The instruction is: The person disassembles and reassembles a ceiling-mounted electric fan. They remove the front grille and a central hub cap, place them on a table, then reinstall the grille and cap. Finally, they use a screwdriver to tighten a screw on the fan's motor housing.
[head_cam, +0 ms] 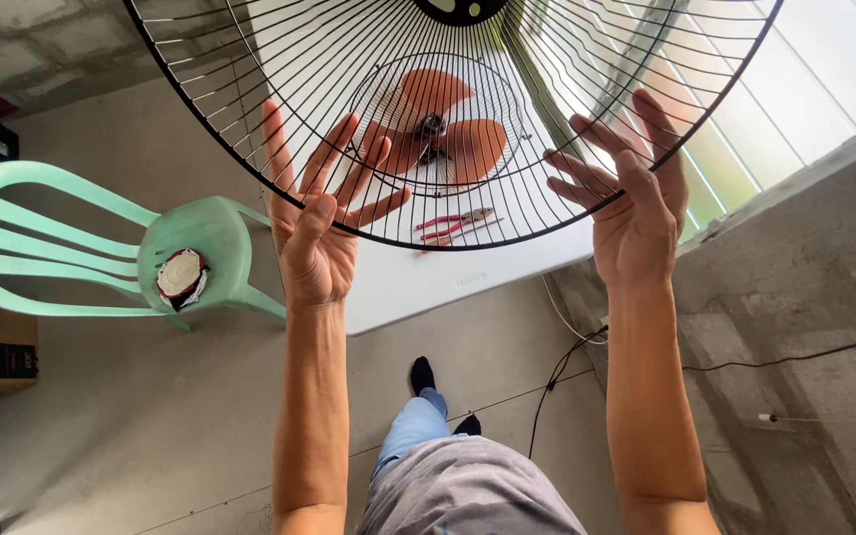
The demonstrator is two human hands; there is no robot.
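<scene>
Overhead, one black wire fan guard (458, 119) held up between two hands. Left hand (321, 223) flat against lower rim, fingers spread; right hand (636, 203) likewise, fingers spread and loosely curled at the rim. Seen through the wires: one orange three-bladed fan (438, 139), one pair of red-handled pliers (456, 224) on white table (418, 282). One green plastic chair (101, 248) left.

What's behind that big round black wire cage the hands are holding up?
Through the round black wire fan guard you can see orange fan blades inside a smaller wire guard, and red-handled pliers on a white surface. The blades and wires hide whatever lies beneath them.
</scene>
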